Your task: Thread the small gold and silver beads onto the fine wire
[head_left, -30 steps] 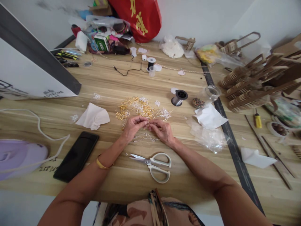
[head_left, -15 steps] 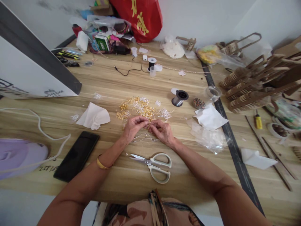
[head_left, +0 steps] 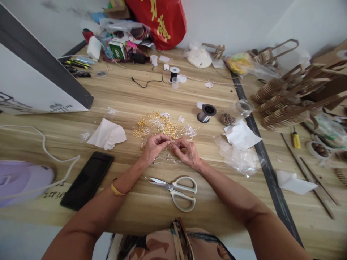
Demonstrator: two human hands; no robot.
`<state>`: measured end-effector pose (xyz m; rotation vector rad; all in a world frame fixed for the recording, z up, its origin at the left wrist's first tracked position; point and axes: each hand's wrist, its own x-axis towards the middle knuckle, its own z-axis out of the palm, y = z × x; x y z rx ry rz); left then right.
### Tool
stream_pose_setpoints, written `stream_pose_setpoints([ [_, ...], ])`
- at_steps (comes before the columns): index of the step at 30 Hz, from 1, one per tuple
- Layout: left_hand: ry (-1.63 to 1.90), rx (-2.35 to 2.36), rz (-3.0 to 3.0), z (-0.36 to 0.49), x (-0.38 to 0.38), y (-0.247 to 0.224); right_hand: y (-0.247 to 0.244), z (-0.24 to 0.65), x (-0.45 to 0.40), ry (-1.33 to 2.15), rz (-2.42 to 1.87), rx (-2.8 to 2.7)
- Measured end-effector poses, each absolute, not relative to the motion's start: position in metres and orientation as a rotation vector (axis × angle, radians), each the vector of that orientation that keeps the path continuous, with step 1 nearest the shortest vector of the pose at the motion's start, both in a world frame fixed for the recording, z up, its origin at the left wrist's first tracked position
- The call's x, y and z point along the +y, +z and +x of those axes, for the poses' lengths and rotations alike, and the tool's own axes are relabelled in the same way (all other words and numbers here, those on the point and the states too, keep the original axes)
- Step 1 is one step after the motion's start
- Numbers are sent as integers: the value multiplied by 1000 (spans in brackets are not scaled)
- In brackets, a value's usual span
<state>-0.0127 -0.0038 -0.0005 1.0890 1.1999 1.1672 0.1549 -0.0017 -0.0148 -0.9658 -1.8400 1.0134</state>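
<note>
My left hand [head_left: 154,147] and my right hand [head_left: 186,151] meet fingertip to fingertip over the table, each closed in a pinch. What they pinch is too small to make out. Just beyond them lies a spread of gold and silver jewelry findings [head_left: 155,122], with thin silver pins [head_left: 189,131] at its right side. A fine chain [head_left: 166,158] with small beads rests on the wood below my hands, partly covered by them. Nearer to me, scissors [head_left: 173,189] with white handles lie with their blades pointing left.
Left of my hands are a white cloth [head_left: 107,134] and a black phone [head_left: 86,180]. To the right stand a wire spool [head_left: 206,113], a clear jar [head_left: 238,112] of beads, and plastic bags [head_left: 241,159]. Small wooden baskets [head_left: 282,104] crowd the far right.
My hands keep almost the same pose, fingertips together. The whole view has shifted very slightly; nothing on the table has visibly moved.
</note>
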Motion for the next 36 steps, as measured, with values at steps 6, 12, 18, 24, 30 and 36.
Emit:
stream_pose_setpoints([
  [6,1156,1211,1096,-13,-4,-1,-10,154,-3,1045,-1025,-1818],
  [12,1167,1212,1104,-14,-4,-2,-10,154,-2,1055,-1021,-1812],
  [18,1161,1208,1109,-13,-4,-2,-12,154,-2,1074,-1024,-1794],
  [24,1168,1219,1136,-13,-4,-3,-12,154,-1,1051,-1007,-1805],
  [30,1153,1227,1209,-14,-4,-6,-11,154,-1,1038,-994,-1806],
  [36,1139,1219,1253,-13,-4,-7,-14,155,0,1056,-1019,-1780],
])
